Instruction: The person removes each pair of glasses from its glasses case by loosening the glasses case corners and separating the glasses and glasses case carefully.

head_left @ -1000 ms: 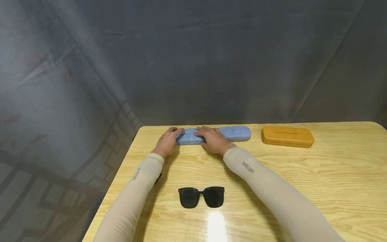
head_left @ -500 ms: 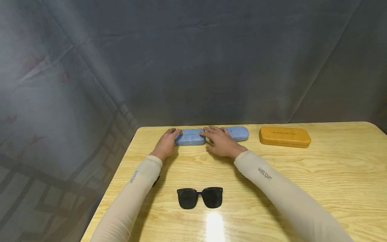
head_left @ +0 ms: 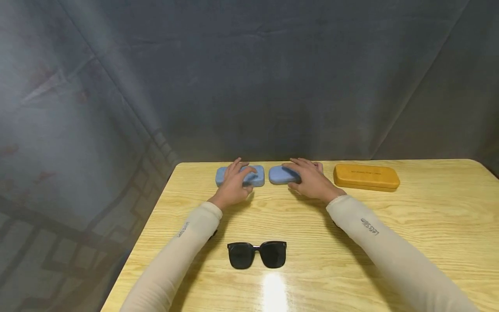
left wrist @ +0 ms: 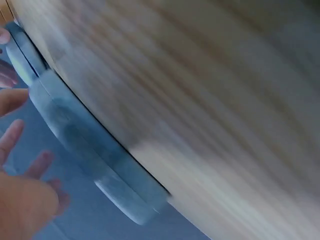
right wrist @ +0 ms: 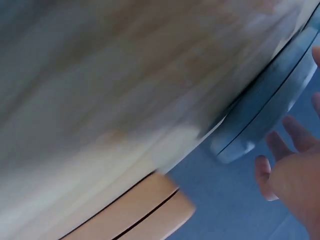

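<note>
- Left hand (head_left: 233,187): fingers spread and extended, thumb held apart, nothing in its grasp; the left blue case (left wrist: 92,137) lies beneath and beyond its fingers, which partly cover its top in the head view. Whether a fingertip makes contact cannot be told.
- Right hand (head_left: 314,183): fingers wide and loosely curved, gripping nothing; the right blue case (head_left: 281,174) lies under and to the left of its fingers, across a narrow gap from the other blue case. Contact is again uncertain.
- Form: both cases have rounded corners and a smooth-looking covering; a dark seam along the right blue case's side suggests a hinged lid.
- Probable handling: stiff shells, light enough for one hand, unlikely to crush under moderate pressure; the smooth covering may slide easily over the surface (head_left: 312,255).
- Preferred hold: thumb on the wall nearest the palm and fingers over the opposite wall, near mid-length; pressure kept below the seam would probably leave the lid undisturbed.
- Neighbouring objects: a yellow case (head_left: 366,177) just right of the right hand; sunglasses (head_left: 269,255) on the person's side of both hands, lenses exposed and probably easily scratched.
</note>
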Demonstrator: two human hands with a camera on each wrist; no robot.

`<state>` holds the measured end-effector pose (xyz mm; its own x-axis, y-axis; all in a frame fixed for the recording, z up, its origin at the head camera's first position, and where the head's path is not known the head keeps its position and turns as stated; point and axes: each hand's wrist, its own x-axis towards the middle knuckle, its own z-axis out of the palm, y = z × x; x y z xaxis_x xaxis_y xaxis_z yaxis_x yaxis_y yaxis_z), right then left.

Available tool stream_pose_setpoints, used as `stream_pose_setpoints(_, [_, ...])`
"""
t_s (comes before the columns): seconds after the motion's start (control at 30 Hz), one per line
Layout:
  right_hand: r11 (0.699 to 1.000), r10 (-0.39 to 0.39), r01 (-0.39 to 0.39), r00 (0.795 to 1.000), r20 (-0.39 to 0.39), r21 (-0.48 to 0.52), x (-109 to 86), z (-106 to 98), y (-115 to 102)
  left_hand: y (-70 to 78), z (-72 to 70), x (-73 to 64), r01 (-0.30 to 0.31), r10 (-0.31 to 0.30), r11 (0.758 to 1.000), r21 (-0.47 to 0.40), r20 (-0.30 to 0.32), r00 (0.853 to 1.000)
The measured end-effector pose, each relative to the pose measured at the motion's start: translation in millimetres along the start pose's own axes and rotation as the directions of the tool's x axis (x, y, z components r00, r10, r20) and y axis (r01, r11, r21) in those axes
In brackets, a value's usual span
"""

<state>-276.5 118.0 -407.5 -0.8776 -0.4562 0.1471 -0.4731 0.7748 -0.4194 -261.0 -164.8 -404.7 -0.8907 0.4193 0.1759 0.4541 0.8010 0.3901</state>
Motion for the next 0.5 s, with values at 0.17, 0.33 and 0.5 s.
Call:
stream_pose_setpoints(0.17, [0.997, 0.072, -0.072, 0.997, -0.022, 0.021, -7.2, -10.9, 21.4, 13.5, 7.4, 8.6, -0.068, 0.069, 0.997, -0.034, 0.046, 0.997])
stream_pose_setpoints(0.33, [0.996, 0.092, -0.092, 0.996, -0.006, 0.015, -10.6, -15.4, 30.9, 20.0, 13.5, 13.4, -0.107, 0.108, 0.994, -0.018, 0.092, 0.990])
stream_pose_setpoints(0.5, [0.997, 0.081, -0.081, 0.997, 0.004, -0.021, -11.2, -15.0, 32.1, 25.6, 18.3, 17.2, -0.152, 0.148, 0.988, 0.028, 0.106, 0.983])
